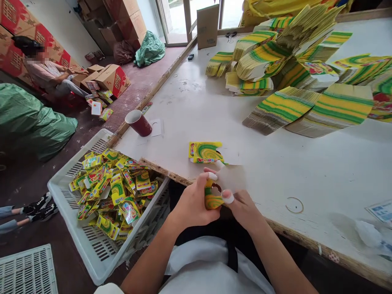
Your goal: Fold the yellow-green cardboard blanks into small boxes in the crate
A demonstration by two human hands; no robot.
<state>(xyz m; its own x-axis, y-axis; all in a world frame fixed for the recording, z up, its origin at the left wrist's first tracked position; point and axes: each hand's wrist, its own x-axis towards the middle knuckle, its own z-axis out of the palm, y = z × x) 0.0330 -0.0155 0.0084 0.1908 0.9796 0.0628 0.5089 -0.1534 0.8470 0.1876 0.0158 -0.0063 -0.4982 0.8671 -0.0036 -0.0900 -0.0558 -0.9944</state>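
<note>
Both hands meet at the near edge of the surface [306, 171], just over the lap, and share one small yellow-green carton [212, 199]. Left hand [192, 204] is closed around the carton's left side, taped fingertip on top; right hand [245, 209] pinches the right side, taped thumb pressed on its upper corner. The carton sits between the two palms, long axis roughly upright and tilted slightly away from the body; a flap near its top appears part open, detail too small to confirm. The left hand covers more of it; the right touches only at the edge. Landmark: the carton in hand. Just beyond it, on the surface, lies a second carton [206, 152], flat, long axis left-right, apart from both hands and a little nearer the left. To the left and below the surface edge stands a white crate [92, 253] heaped with finished cartons [113, 188]; nothing lies between crate and left hand. Farther beyond and left, a red cup [139, 122] lies on its side. Far beyond and right, stacks of flat blanks [306, 77] are fanned over the surface, well apart from the hands. A rubber band [294, 205] lies to the right, near the right hand. Another person [52, 73] sits on the floor far left, among boxes [112, 79].
</note>
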